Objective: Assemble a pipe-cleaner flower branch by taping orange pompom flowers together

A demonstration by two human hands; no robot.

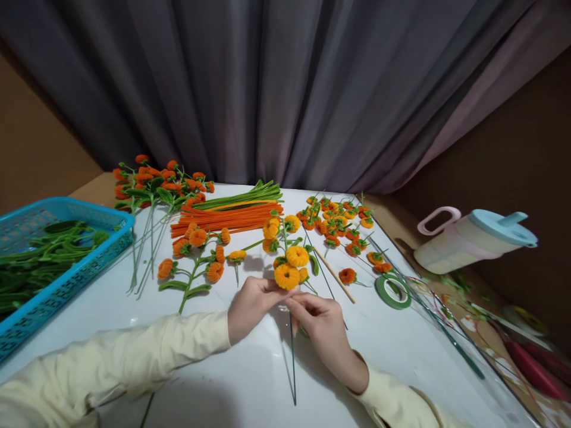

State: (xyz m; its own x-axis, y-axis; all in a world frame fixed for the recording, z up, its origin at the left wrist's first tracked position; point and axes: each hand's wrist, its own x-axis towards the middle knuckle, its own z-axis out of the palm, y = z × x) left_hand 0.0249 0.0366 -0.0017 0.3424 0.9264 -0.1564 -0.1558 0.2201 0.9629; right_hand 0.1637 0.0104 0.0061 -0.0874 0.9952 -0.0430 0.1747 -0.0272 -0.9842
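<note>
My left hand (pixel 254 306) and my right hand (pixel 322 330) meet at the middle of the white table. Both hands have their fingers pinched on the stem of a yellow flower spray (pixel 286 276), just under its lowest blooms. The thin dark stem (pixel 293 362) points down toward me below the fingers. Left of the spray lies an orange flower branch (pixel 193 274) with green leaves. A single yellow flower (pixel 237 255) lies between the two. Behind are orange fuzzy stems (pixel 227 218) and green ones (pixel 250 196).
A blue basket (pixel 127 229) of green leaves stands at the left. Orange flower sprays (pixel 151 178) lie at the back left, small flower heads (pixel 334 220) at the right. Green tape (pixel 392 291), a wooden stick (pixel 334 275), a tumbler (pixel 473 241) and red-handled pliers (pixel 533 368) are further right.
</note>
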